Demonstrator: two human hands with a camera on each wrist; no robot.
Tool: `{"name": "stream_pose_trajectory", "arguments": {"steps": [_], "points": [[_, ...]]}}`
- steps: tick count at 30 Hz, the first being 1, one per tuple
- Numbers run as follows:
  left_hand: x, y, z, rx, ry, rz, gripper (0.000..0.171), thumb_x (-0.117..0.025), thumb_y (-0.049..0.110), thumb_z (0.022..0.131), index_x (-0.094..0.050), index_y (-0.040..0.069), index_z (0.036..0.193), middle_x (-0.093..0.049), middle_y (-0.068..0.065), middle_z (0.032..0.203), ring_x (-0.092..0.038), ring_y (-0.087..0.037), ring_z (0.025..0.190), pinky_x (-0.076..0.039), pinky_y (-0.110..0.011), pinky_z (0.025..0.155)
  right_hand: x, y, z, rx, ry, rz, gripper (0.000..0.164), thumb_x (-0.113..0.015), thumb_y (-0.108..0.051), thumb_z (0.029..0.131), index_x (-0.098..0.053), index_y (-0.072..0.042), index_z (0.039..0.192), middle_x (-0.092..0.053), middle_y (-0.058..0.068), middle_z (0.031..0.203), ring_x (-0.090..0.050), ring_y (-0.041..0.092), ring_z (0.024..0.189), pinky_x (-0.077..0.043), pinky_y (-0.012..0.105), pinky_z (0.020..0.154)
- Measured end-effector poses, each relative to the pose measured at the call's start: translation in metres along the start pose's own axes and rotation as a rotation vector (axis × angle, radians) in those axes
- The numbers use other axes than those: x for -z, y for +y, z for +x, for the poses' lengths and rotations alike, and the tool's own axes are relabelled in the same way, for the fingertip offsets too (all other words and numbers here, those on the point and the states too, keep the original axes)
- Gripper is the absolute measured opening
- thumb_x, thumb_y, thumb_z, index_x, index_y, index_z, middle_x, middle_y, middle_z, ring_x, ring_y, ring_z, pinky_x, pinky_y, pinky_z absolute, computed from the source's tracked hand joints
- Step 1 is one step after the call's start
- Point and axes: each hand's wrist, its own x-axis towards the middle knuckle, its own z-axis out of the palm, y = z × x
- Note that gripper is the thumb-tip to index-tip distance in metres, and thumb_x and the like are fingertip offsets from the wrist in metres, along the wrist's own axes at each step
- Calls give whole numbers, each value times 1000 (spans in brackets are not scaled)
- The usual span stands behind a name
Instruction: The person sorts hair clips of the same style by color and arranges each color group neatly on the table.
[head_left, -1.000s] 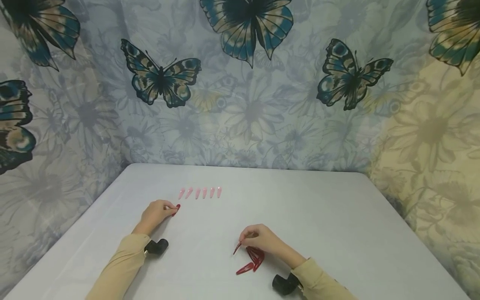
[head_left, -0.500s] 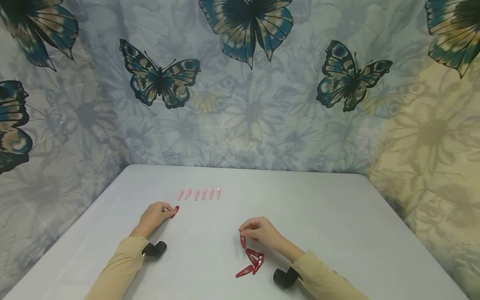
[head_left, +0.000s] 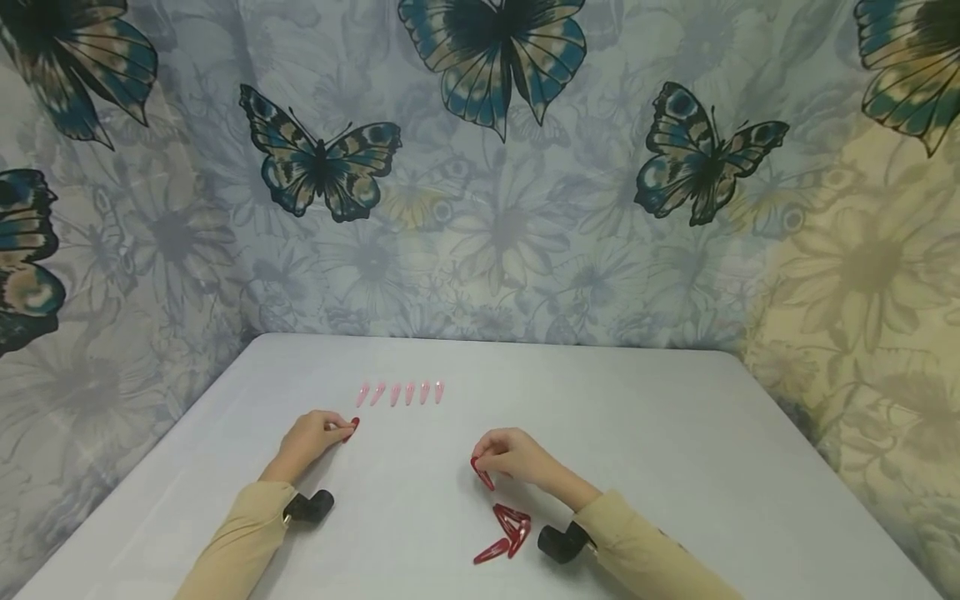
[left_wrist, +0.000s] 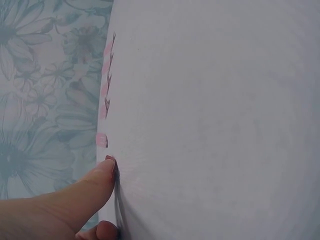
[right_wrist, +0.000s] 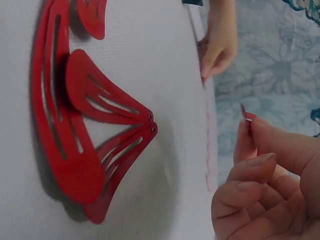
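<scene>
At the table's left side, my left hand (head_left: 311, 437) pinches a red snap hair clip (head_left: 355, 426) close to the tabletop. The left wrist view shows the thumb, with only a sliver of that clip (left_wrist: 109, 158) beyond its tip. Near the middle, my right hand (head_left: 513, 457) holds another red hair clip (head_left: 484, 477) between thumb and fingertips, raised above the table. Seen from the right wrist, this clip (right_wrist: 248, 115) is mostly hidden by the fingers. Below the right hand lies a small overlapping pile of red hair clips (head_left: 517, 533).
Several pink hair clips (head_left: 409, 394) lie in a row just beyond the left hand. The white table (head_left: 637, 450) ends at a wall hanging with butterflies (head_left: 502, 225). A black wrist camera (head_left: 562, 542) sits under the right forearm, close to the red pile.
My right hand has lifted a red hair clip away from the pile and moved slightly up and left with it. My left hand stays at its clip.
</scene>
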Motion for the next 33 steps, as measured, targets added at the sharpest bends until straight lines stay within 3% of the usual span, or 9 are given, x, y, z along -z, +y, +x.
{"name": "stream_pose_trajectory", "arguments": {"steps": [5, 12, 21, 33], "points": [[1, 3, -2, 17, -8, -12, 14, -68, 23, 79, -68, 9, 79, -50, 1, 66, -41, -18, 61, -34, -31, 54, -3, -3, 6, -8, -28, -4, 10, -60, -11, 86, -56, -3, 80, -48, 1, 59, -34, 8, 45, -29, 22, 43], [2, 3, -1, 27, -5, -12, 16, -68, 22, 79, -68, 7, 81, -51, 0, 67, -42, -18, 62, -35, -32, 55, -3, -5, 10, 41, 3, 25, 11, -64, -8, 82, -55, -2, 84, -56, 20, 65, -36, 8, 44, -31, 22, 43], [4, 3, 3, 2, -20, -27, 15, -68, 22, 78, -68, 7, 78, -54, -1, 70, -43, -18, 64, -37, -33, 58, -4, -8, 20, 16, 24, -4, 9, -70, -7, 76, -64, -8, 82, -60, -1, 67, -41, 10, 44, -36, 25, 43], [0, -1, 0, 20, -4, -31, 15, -69, 24, 77, -68, 9, 77, -57, -3, 74, -45, -19, 66, -37, -34, 59, -19, -14, 39, 22, 19, 85, 11, -67, -5, 79, -67, -2, 89, -64, 9, 70, -36, 11, 39, -32, 25, 42]]}}
